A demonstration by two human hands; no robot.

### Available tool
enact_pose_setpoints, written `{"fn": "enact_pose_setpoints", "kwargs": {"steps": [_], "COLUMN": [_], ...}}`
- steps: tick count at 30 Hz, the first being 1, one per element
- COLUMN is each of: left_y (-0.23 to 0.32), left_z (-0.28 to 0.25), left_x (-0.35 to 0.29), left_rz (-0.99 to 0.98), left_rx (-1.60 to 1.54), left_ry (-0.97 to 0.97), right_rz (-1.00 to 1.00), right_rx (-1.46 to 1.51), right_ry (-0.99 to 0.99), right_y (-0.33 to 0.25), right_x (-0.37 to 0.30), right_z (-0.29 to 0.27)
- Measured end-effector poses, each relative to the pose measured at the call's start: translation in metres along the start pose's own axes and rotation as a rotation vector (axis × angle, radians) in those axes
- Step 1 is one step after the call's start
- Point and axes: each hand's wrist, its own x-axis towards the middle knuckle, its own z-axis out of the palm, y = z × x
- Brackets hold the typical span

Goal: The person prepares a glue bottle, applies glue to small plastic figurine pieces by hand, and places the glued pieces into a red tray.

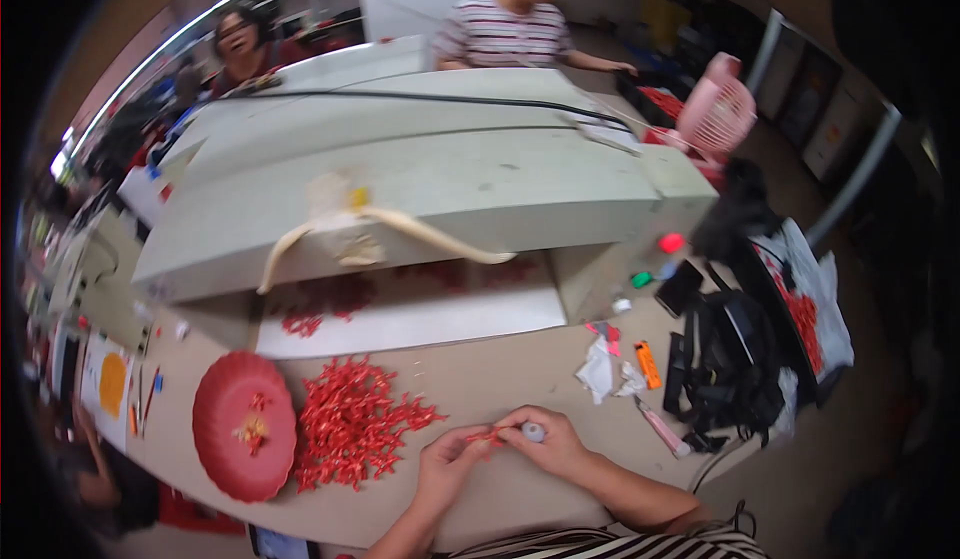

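Close to the table's near edge, my left hand and my right hand meet fingertip to fingertip. Pinched between them is a small red piece, its exact shape too blurred to make out. A small grey-white round-ended object also sits in my right hand, against the fingers; its kind is unclear. Left of my hands lies a heap of small red branching pieces. Beyond the heap, a red fluted bowl holds a few red and yellowish bits.
A pale shelf unit spans the table's back, with red pieces beneath. To the right are crumpled tissue, an orange box-like item, a pink-handled tool, a black bag and a pink fan. People sit beyond.
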Motion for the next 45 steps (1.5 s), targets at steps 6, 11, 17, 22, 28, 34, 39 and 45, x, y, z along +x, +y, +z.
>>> {"fn": "enact_pose_setpoints", "kwargs": {"steps": [6, 11, 17, 22, 28, 34, 39, 45], "left_y": [-0.005, -0.014, -0.002, 0.003, 0.004, 0.001, -0.007, -0.012], "left_z": [0.005, 0.003, 0.012, 0.006, 0.008, 0.002, 0.005, 0.008], "left_x": [-0.002, -0.002, -0.012, -0.003, 0.003, 0.0, -0.008, -0.01], "left_rz": [0.065, 0.097, 0.005, -0.022, 0.01, 0.013, -0.018, -0.003], "left_rx": [-0.046, -0.051, 0.169, 0.052, 0.034, -0.023, -0.043, -0.063], "left_ry": [0.102, 0.028, 0.04, 0.088, 0.004, -0.063, -0.056, -0.076], "right_rz": [-0.053, -0.075, -0.052, -0.043, 0.039, 0.077, 0.069, 0.078], "right_rx": [0.03, 0.046, 0.096, 0.08, 0.054, 0.063, 0.049, 0.073], "right_ry": [-0.001, -0.033, -0.069, -0.005, 0.063, 0.077, 0.084, 0.09], "right_y": [-0.004, -0.002, -0.002, 0.001, -0.01, -0.012, -0.014, -0.007], "right_x": [0.0, -0.009, -0.011, -0.001, -0.001, 0.0, -0.01, -0.018], "right_z": [-0.011, -0.014, -0.007, -0.002, -0.008, 0.0, -0.001, -0.003]}}
